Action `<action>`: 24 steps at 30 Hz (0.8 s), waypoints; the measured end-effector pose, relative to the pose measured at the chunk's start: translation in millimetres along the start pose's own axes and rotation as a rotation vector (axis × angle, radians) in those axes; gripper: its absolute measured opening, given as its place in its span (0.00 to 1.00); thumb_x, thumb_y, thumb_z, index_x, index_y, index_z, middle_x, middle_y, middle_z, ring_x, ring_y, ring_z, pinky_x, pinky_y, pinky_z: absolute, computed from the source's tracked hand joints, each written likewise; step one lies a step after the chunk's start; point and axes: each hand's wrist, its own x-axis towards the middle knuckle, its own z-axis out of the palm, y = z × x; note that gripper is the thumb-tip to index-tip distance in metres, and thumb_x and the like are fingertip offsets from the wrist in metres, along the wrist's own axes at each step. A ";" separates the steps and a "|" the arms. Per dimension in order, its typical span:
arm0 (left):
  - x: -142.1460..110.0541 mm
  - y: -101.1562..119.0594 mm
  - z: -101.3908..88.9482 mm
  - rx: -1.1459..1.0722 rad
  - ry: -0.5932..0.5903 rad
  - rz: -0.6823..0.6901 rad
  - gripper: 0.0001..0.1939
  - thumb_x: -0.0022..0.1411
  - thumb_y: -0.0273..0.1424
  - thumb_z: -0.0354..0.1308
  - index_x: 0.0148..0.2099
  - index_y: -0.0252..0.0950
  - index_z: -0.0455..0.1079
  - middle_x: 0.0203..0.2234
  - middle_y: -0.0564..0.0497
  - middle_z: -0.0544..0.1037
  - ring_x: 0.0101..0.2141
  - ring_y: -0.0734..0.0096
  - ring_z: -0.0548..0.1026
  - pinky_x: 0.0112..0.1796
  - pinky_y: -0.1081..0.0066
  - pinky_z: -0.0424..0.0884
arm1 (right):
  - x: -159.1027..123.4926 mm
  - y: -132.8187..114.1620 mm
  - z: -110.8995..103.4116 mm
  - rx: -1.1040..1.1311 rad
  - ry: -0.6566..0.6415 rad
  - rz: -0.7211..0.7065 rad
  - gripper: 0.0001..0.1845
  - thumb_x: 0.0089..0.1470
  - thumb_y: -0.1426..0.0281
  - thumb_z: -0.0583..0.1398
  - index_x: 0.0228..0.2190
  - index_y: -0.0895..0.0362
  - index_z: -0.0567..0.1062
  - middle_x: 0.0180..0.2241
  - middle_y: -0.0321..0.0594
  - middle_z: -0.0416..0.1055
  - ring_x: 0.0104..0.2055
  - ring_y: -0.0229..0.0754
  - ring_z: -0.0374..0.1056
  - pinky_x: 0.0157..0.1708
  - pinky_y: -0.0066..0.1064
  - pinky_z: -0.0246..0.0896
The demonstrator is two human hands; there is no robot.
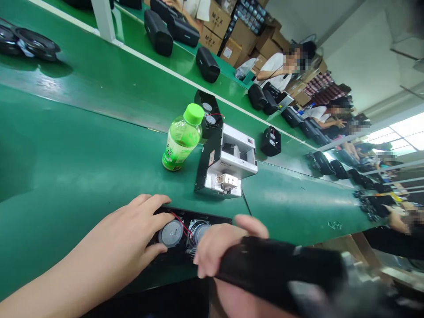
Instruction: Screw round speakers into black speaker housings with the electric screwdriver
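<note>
An open black speaker housing lies at the near edge of the green table, showing two round silver drivers and red wires. My left hand rests on its left end, fingers spread over the rim beside one driver. My right hand is wrapped round a long black tool held across the housing's right side; the tool's tip is hidden.
A green-capped bottle stands beyond the housing. A white and black fixture sits to its right. Black speaker units ride the green conveyor behind. Seated people and cardboard boxes line the far side.
</note>
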 end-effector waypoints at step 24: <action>-47.2 -32.7 56.1 -0.347 0.163 -0.028 0.85 0.64 0.64 0.88 1.00 0.62 0.32 0.92 0.36 0.69 0.83 0.20 0.78 0.77 0.27 0.85 | 112.1 3.0 -50.1 0.143 0.220 -0.108 0.39 0.67 0.26 0.75 0.59 0.42 0.94 0.25 0.27 0.81 0.19 0.41 0.70 0.21 0.33 0.74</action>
